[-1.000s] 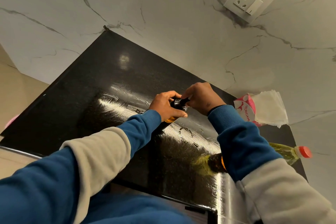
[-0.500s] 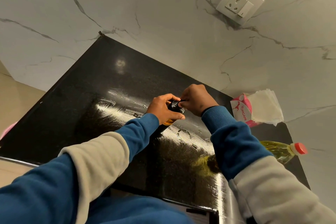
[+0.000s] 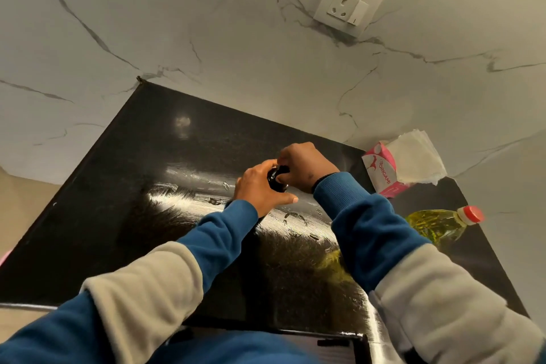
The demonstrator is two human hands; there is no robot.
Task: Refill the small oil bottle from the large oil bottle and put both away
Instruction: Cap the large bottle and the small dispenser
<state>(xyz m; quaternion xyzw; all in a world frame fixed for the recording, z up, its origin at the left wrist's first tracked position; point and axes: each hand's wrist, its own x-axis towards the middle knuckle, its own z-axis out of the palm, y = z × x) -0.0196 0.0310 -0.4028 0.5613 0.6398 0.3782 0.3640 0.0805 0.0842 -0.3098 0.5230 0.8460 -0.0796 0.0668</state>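
A: Starting nearest, what is sitting by the front edge of the countertop (image 3: 124,186)?

B: Only the two sleeves are crossing it. Measuring everything from the small oil bottle (image 3: 273,183): it is standing mid-counter, well back from that front edge, so a tip towards the person is looking unlikely to reach the floor.

A: And the hands?

B: The left hand (image 3: 260,189) is wrapping around the bottle's body, fingers curled on it. The right hand (image 3: 304,165) is pinching the black cap (image 3: 279,176) from above. Whether the cap is going on or coming off, I cannot tell.

A: What is worrying you?

B: The counter around the bottle is looking smeared and shiny, possibly oily. If so, the bottle's base could be sliding while the cap is being twisted, and greasy fingers could be slipping on the cap.

A: The large oil bottle (image 3: 437,223)?

B: It is lying on its side to the right of the small one, red cap on, partly hidden behind the right sleeve. That forearm is passing just beside it; a swing of the elbow could be rolling it towards the counter's right edge.

A: Farther back?

B: A tissue pack (image 3: 381,171) is sitting beyond and right, against the marble wall (image 3: 236,38). Left of the small bottle, open dark counter is offering room.
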